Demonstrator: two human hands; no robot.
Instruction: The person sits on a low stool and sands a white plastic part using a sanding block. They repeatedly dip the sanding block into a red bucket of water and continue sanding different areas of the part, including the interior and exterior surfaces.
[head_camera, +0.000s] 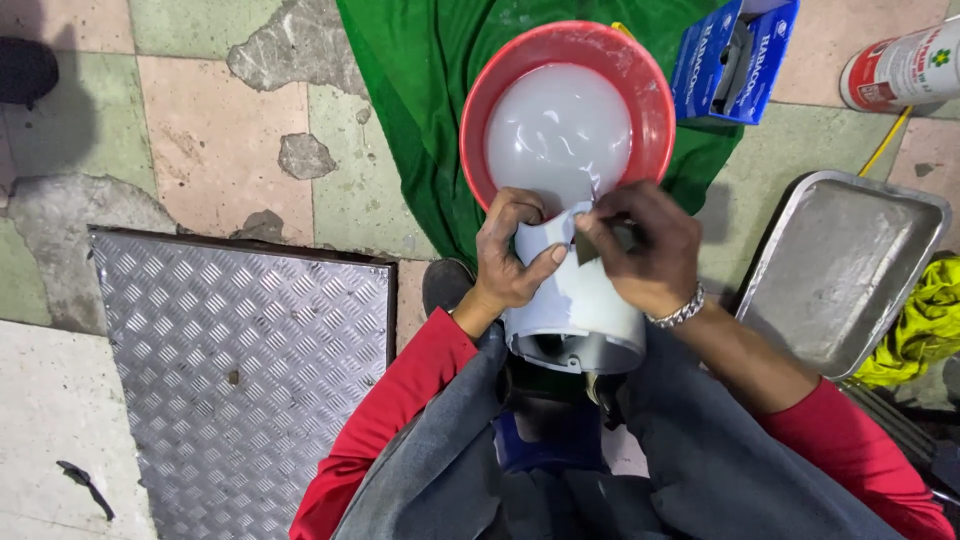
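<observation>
white led bulb (570, 190) lies between both hands, long axis running away from the person (dome over the red bowl (655, 100)); left hand (510, 255) grips its body, right hand (645, 250) pinches a small dark piece at the neck.

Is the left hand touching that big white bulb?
Touching. The head view shows the left hand wrapped around the bulb at its white neck, thumb pressed across it, while the right hand grips the other side.

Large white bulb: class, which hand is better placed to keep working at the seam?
Probably the right hand: it presses a small dark tool at the bulb seam, while the left hand grips the white body.
</observation>
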